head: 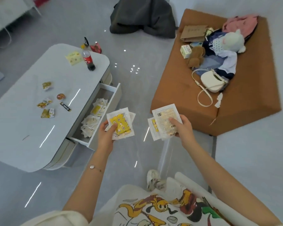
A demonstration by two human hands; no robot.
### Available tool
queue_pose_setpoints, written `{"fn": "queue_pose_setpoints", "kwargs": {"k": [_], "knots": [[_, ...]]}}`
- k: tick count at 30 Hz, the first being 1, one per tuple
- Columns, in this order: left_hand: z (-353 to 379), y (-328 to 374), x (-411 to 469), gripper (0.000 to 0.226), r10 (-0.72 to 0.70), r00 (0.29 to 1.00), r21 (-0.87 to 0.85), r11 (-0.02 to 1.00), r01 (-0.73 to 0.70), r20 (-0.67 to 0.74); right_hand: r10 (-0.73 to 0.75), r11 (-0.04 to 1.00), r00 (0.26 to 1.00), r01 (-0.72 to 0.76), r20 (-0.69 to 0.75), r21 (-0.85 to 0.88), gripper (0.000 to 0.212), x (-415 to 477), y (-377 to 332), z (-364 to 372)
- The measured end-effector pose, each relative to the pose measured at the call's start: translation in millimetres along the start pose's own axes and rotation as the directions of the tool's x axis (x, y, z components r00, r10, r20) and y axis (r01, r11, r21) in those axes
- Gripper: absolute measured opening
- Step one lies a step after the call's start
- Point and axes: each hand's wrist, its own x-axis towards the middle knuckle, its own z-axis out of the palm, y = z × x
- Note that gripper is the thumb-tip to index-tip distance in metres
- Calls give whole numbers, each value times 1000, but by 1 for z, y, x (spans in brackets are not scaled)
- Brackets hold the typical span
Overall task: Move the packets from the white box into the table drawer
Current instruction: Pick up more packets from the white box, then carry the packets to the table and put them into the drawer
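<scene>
My left hand (107,130) grips a small stack of packets (121,123), the top one yellow with a clear border, just right of the open drawer. My right hand (182,128) holds another stack of packets (164,121), the top one showing its pale printed back. The white drawer (112,101) is pulled out of the table's right side and holds several packets (92,118) lying loosely inside. No white box is clearly visible in this view.
The white table (23,124) carries a cola bottle (88,60), a yellow packet (73,57) and several small snack wrappers. An orange sofa block (178,88) with clothes, a plush toy and a white bag (212,81) stands to the right. A dark bag (142,17) lies on the glossy floor.
</scene>
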Motion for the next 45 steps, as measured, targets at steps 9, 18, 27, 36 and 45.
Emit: {"fn": "queue_pose_setpoints", "kwargs": {"k": [9, 18, 27, 36, 45], "knots": [[-37, 31, 63, 41, -30, 956, -176, 984, -23, -291, 51, 994, 969, -27, 240, -102, 21, 111, -56, 96], [-105, 66, 173, 24, -88, 877, -299, 952, -66, -473, 149, 974, 900, -63, 409, -217, 20, 217, -77, 263], [-157, 57, 266, 37, -256, 782, -373, 927, 32, -568, 267, 904, 829, -37, 492, -427, 23, 308, -47, 390], [-233, -124, 432, 32, -462, 635, -500, 855, 136, -619, 402, 764, 722, 74, 563, -641, 19, 470, 162, 527], [-292, -245, 540, 42, -428, 573, -442, 888, 124, -699, 542, 646, 639, 100, 547, -757, 22, 561, 319, 602]]}}
